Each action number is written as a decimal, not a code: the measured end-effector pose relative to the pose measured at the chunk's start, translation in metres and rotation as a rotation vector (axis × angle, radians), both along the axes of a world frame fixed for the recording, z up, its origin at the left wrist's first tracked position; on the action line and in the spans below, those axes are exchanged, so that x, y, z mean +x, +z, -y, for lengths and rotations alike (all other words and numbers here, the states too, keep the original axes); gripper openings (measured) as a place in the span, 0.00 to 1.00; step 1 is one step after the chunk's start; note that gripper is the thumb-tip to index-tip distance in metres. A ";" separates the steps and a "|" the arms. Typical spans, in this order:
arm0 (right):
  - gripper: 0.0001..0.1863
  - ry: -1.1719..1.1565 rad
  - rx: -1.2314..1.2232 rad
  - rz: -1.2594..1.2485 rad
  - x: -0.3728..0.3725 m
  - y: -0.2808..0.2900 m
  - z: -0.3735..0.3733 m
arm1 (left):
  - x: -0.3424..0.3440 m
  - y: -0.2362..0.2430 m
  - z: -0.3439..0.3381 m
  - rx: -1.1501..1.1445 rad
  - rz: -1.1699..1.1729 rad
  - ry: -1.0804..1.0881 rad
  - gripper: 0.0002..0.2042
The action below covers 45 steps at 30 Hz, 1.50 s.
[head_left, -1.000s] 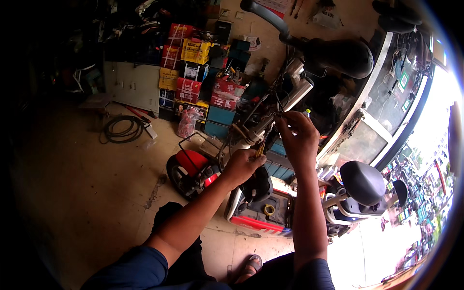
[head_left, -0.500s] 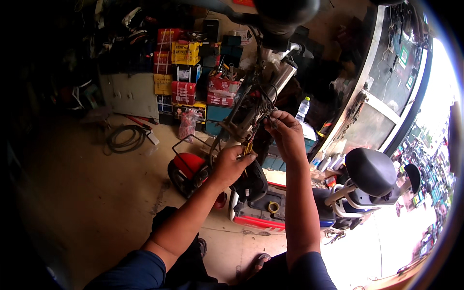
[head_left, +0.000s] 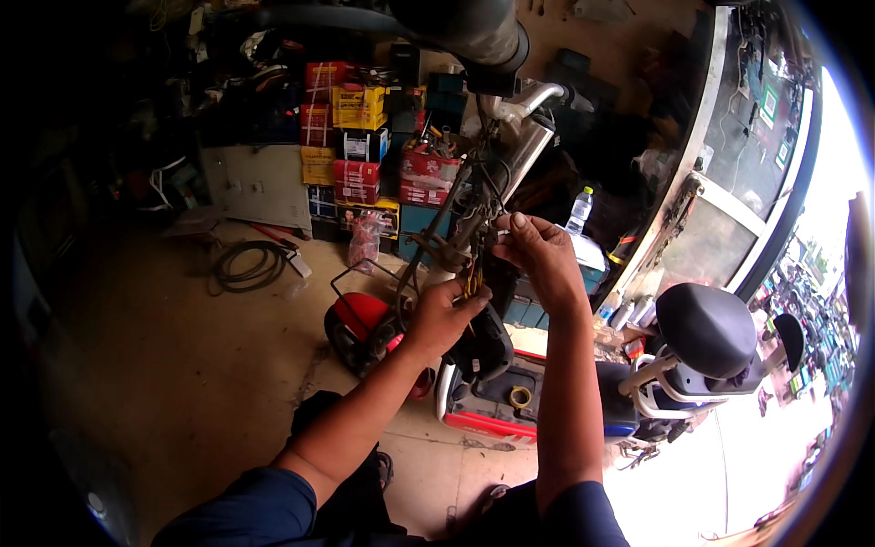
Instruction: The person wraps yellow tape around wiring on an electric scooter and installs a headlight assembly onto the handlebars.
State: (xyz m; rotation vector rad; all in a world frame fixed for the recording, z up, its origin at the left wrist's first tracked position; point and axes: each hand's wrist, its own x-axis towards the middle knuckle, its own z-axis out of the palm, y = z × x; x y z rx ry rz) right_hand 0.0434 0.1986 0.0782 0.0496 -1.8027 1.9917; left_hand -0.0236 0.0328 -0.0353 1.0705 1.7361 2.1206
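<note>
An electric scooter stands before me with its steering column (head_left: 529, 155) bare and a bundle of dark wires (head_left: 483, 205) hanging along it. My left hand (head_left: 444, 317) is closed around yellow wires (head_left: 473, 276) at the lower end of the bundle. Higher up, my right hand (head_left: 545, 260) pinches something small and pale beside the dark wires, perhaps a wire end or connector; the fingers partly hide it. The red front fender (head_left: 363, 314) lies left of my left hand. A dark handlebar part (head_left: 474, 36) juts in at the top.
The scooter's footboard (head_left: 497, 392) carries a yellow tape roll (head_left: 520, 396); its black seat (head_left: 705, 330) is at right. Behind stand stacked boxes (head_left: 357, 178), a red tool bin (head_left: 428, 170) and a water bottle (head_left: 580, 211). A coiled hose (head_left: 248, 267) lies on the floor. A glass door (head_left: 729, 173) borders the right.
The view has shifted slightly, and the handlebar part at the top now appears farther left. A small pale piece has come into sight at my right fingertips. My left hand keeps its grip.
</note>
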 end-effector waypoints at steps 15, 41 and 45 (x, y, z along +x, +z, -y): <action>0.14 -0.103 0.142 -0.096 0.015 0.013 0.020 | 0.000 -0.004 -0.005 0.015 -0.011 0.020 0.18; 0.17 0.155 -0.269 -0.161 0.004 -0.001 -0.009 | -0.004 -0.007 -0.003 0.021 0.017 0.050 0.12; 0.16 0.216 -0.329 -0.234 -0.004 -0.008 -0.019 | -0.004 -0.006 -0.003 0.003 0.017 0.061 0.12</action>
